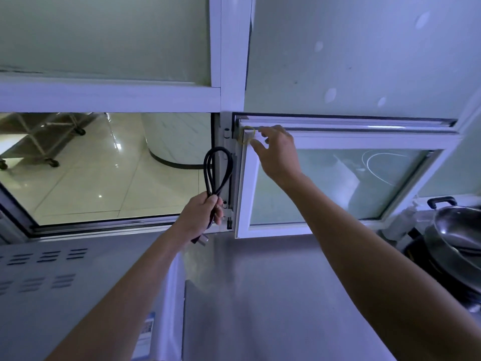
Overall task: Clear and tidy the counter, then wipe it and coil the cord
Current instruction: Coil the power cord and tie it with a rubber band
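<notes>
Head view looks along a grey stainless-steel bench [273,295] toward a white-framed window sash with frosted glass [338,183], swung partly open at the far edge of the bench. Just left of the sash, the left hand [201,217] is raised above the bench, its grip curled round a black cord folded into long loops [217,173]; the loops stand upright above the fist, in front of the sash's hinge side, and a metal plug end of the cord [201,239] hangs below the hand. At the sash's upper left corner, the right hand [277,155] reaches up, thumb and forefinger pinching a thin yellowish rubber band [247,135] that is looped over that corner of the frame. Whether the band is off the frame at any point I cannot tell.

Left of the sash, an open window space shows a pale tiled floor [91,183] beyond, with a wheeled metal trolley [39,142] at its far left. Right of the sash, at the bench's right end, a stainless-steel wok with a black handle [458,230] rests on a dark burner. Below and left of the sash, a grey metal cabinet with rows of vent slots [46,269] stands beside the bench, a white label [147,332] stuck on its side.
</notes>
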{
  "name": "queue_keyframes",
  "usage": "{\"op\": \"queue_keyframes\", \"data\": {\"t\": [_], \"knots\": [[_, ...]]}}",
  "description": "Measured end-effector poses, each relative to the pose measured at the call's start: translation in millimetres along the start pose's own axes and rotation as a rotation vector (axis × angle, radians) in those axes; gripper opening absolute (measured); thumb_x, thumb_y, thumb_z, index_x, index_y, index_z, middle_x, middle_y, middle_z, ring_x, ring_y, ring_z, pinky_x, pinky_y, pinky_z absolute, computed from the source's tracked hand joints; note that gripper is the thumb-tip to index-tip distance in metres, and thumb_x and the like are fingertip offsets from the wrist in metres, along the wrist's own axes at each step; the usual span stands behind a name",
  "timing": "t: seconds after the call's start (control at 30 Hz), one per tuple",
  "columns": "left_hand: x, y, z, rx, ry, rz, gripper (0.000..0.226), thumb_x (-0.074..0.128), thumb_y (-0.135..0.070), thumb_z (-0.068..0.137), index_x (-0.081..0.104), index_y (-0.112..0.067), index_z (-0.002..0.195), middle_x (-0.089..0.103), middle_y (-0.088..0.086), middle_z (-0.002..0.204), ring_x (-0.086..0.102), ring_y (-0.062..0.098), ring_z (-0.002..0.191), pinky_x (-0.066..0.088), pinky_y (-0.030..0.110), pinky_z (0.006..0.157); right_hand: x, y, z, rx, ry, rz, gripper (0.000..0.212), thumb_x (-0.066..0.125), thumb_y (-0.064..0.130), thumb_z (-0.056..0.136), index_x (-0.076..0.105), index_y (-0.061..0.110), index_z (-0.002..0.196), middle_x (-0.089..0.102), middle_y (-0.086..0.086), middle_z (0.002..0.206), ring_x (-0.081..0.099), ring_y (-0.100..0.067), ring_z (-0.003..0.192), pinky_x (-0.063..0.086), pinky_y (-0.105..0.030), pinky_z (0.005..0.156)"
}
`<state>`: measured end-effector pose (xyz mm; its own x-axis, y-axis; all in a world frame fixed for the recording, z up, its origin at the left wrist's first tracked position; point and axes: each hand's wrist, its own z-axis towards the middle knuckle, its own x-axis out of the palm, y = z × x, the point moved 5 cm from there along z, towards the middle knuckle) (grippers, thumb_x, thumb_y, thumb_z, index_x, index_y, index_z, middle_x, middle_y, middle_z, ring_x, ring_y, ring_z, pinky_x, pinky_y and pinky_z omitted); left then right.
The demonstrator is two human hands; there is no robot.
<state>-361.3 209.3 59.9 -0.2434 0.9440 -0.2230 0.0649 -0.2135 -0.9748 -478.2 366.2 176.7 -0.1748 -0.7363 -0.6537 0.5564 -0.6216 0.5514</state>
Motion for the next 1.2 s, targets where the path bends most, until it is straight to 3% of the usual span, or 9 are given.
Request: {"op": "queue_keyframes", "data": {"t": [0.1,0.2,0.33,0.43,0.77,0.97,1.03,1.13,1.2], "knots": [[-3,6,6,-0.006,0.021,-0.036,0.029,0.033,-0.01,0.107,0.054,-0.003,0.089,0.061,0.01,0.068,0.057,0.023,0.059,0.047,0.03,0.068,10,-2,22,0.045,-0.017,-0.055,0.022,0.058,0.019,0.096,0.067,-0.001,0.099,0.058,-0.017,0.105,0.054,-0.033,0.1,0.044,-0.037,0.079],[-7,15,7,-0.015,0.023,-0.022,0.029,0.033,-0.011,0.108,0.057,0.001,0.095,0.063,0.009,0.068,0.057,0.01,0.052,0.043,0.013,0.055,17,-1,36,0.096,-0.033,-0.1,0.035,0.058,0.02,0.089,0.044,0.01,0.059,0.047,-0.011,0.089,0.043,-0.028,0.09,0.03,-0.03,0.067],[-5,27,8,-0.028,0.047,-0.013,0.03,0.034,-0.012,0.107,0.056,0.007,0.102,0.064,0.009,0.066,0.054,0.007,0.051,0.04,0.011,0.051,24,8,43,0.077,-0.052,-0.126,0.045,0.052,0.007,0.086,0.037,0.019,0.045,0.05,-0.009,0.077,0.049,-0.029,0.082,0.031,-0.029,0.062],[-1,33,7,-0.037,0.067,-0.043,0.028,0.034,-0.013,0.108,0.055,0.005,0.103,0.064,0.008,0.064,0.054,0.009,0.051,0.04,0.012,0.051,30,15,45,0.079,-0.055,-0.101,0.029,0.047,0.0,0.083,0.06,0.004,0.058,0.06,-0.014,0.089,0.057,-0.028,0.086,0.046,-0.035,0.063],[-4,43,-5,-0.044,0.033,-0.089,0.027,0.034,-0.014,0.108,0.056,-0.003,0.098,0.065,0.005,0.068,0.061,0.018,0.062,0.045,0.019,0.061,27,13,36,0.01,-0.007,-0.123,0.022,0.039,0.005,0.096,0.06,0.0,0.089,0.058,-0.014,0.106,0.047,-0.029,0.104,0.042,-0.038,0.085],[-1,54,-26,-0.056,0.032,-0.069,0.026,0.036,-0.014,0.107,0.057,-0.005,0.094,0.065,0.002,0.068,0.061,0.016,0.064,0.047,0.017,0.066,24,-24,-29,0.239,0.012,0.253,0.019,0.047,0.017,0.1,0.06,0.009,0.09,0.068,0.003,0.08,0.057,-0.017,0.077,0.039,-0.021,0.058],[5,63,-36,-0.082,0.024,-0.049,0.026,0.036,-0.014,0.107,0.056,-0.008,0.093,0.065,0.0,0.065,0.06,0.015,0.066,0.044,0.021,0.068,24,-40,-65,0.306,-0.021,0.344,0.017,0.052,0.02,0.099,0.063,0.013,0.086,0.068,0.008,0.072,0.061,-0.011,0.071,0.041,-0.015,0.058],[19,83,-51,-0.146,0.037,-0.022,0.025,0.036,-0.015,0.108,0.055,-0.01,0.092,0.064,0.001,0.068,0.057,0.019,0.072,0.039,0.033,0.076,35,-69,-122,0.465,-0.023,0.451,0.018,0.057,0.019,0.096,0.066,0.011,0.083,0.07,0.005,0.067,0.062,-0.01,0.064,0.048,-0.028,0.065],[27,96,-61,-0.194,0.044,0.077,0.025,0.038,-0.021,0.107,0.057,-0.014,0.094,0.066,-0.006,0.07,0.058,0.006,0.069,0.044,0.032,0.064,49,-89,-162,0.602,0.002,0.536,0.019,0.059,0.019,0.095,0.068,0.008,0.083,0.071,0.0,0.067,0.061,-0.011,0.062,0.053,-0.038,0.069]]}}
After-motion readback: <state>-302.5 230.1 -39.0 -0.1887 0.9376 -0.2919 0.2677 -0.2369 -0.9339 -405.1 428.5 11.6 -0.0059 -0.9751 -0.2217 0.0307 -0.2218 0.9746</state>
